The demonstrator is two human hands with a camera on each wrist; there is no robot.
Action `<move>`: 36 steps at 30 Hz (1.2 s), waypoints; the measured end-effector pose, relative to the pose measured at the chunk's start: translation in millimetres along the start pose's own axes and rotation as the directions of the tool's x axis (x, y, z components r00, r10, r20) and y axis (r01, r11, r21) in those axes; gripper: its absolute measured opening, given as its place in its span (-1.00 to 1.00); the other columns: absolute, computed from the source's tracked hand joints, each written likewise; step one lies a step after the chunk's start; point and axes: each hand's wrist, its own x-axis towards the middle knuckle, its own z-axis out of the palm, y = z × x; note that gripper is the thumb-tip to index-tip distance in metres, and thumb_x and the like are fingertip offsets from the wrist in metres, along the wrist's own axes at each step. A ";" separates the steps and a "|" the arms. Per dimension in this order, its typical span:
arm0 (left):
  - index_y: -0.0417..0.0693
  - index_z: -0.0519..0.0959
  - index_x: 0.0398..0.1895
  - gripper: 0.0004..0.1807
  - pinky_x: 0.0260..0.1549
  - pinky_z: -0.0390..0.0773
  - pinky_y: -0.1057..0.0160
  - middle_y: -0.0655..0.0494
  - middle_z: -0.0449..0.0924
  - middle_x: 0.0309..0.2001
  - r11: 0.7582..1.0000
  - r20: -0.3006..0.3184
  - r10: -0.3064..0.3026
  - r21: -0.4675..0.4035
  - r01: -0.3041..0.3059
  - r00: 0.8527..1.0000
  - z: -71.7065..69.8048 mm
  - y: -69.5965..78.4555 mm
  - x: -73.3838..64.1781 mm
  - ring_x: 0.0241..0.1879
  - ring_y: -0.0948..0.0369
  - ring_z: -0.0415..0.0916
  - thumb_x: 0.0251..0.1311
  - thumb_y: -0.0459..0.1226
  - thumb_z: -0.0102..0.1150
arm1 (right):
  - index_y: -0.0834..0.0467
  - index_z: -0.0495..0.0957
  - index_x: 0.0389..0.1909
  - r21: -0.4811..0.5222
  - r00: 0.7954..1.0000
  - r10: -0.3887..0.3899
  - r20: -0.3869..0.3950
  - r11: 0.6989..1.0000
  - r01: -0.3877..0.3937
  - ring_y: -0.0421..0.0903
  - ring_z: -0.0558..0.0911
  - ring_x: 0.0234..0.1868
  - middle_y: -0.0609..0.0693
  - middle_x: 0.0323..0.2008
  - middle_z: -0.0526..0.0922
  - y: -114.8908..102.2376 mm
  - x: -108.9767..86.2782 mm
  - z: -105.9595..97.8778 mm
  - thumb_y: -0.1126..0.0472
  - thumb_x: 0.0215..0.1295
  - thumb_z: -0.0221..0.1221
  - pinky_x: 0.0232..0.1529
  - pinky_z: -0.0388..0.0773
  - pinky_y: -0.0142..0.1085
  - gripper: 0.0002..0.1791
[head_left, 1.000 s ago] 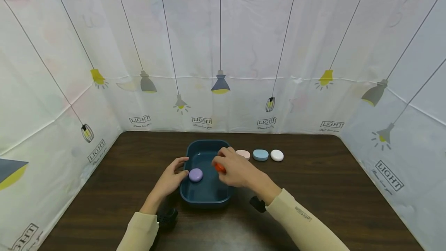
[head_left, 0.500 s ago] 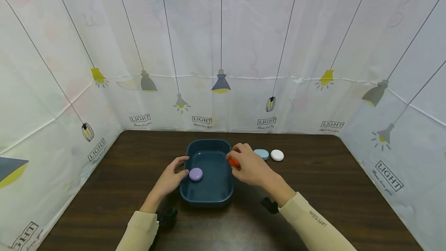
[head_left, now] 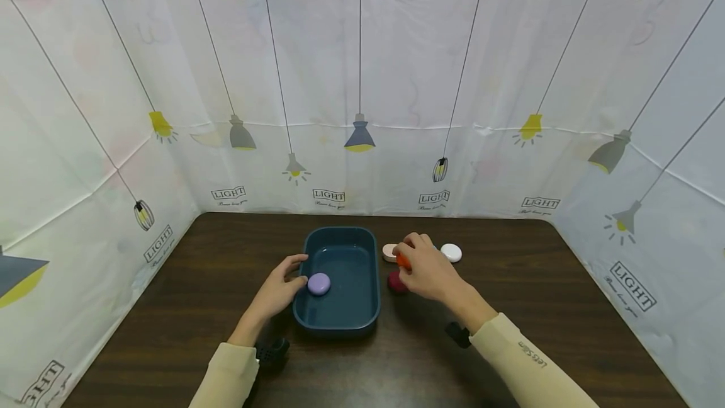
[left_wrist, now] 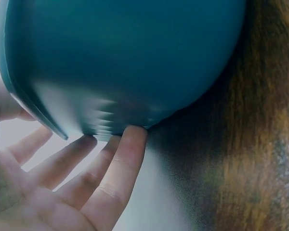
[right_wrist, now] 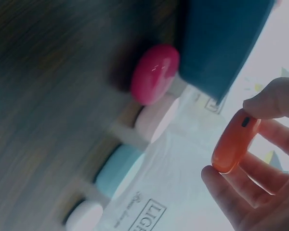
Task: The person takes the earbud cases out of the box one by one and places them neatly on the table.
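My right hand [head_left: 427, 269] pinches a small orange rounded case [right_wrist: 235, 142] between thumb and fingertips, above the table to the right of the dark blue bin [head_left: 348, 313]. A dark slot shows on its edge. My left hand [head_left: 277, 291] rests at the bin's left side. In the left wrist view, several fingertips [left_wrist: 135, 139] touch its outer wall. Inside the bin, near my left thumb, lies a round purple piece [head_left: 319, 284]. Close by my right hand sits a crimson rounded piece [right_wrist: 156, 74], partly covered by that hand in the head view.
Beyond the crimson piece stand a pale pink oval piece [right_wrist: 157, 117], a light blue one [right_wrist: 119, 168] and a white round one [head_left: 451, 252], in a row. The dark wooden table [head_left: 226, 238] ends at a white printed curtain [head_left: 396, 162].
My right hand has moved rightward from over the bin with the orange case, uncovering the crimson piece and now hiding most of the light blue one. My left hand has stayed put.
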 end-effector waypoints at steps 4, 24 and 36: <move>-0.07 0.37 0.44 -0.48 0.13 0.51 -0.17 -0.32 0.28 0.44 1.000 0.003 0.002 -0.002 -0.002 1.000 0.1 0.2 0.5 0.25 -0.18 0.48 0.44 -0.35 0.09 | 0.08 0.64 0.00 -0.014 0.999 0.042 0.033 0.999 -0.041 0.05 0.43 0.01 0.08 0.00 0.51 8.6 -2.7 1.7 0.22 0.15 0.34 -0.19 0.62 -0.11 -0.65; -0.04 0.38 0.44 -0.48 0.06 0.55 -0.11 -0.29 0.29 0.44 1.000 -0.004 -0.010 0.007 0.010 1.000 0.7 0.8 -0.2 0.19 -0.14 0.52 0.44 -0.33 0.10 | 0.16 0.60 -0.11 -0.163 0.984 0.026 0.176 0.987 0.003 0.08 0.46 -0.15 0.10 -0.20 0.49 37.7 -12.0 15.0 0.25 0.05 0.34 -0.30 0.54 -0.07 -0.67; -0.01 0.39 0.43 -0.49 0.08 0.54 -0.14 -0.28 0.32 0.43 1.000 -0.011 -0.021 0.023 0.021 1.000 0.7 1.2 -0.8 0.18 -0.12 0.51 0.44 -0.32 0.11 | 0.16 0.60 0.07 -0.160 0.940 0.125 0.318 0.984 -0.077 0.11 0.48 -0.05 0.14 -0.06 0.52 43.3 -13.9 20.2 0.18 0.12 0.39 -0.22 0.59 0.04 -0.55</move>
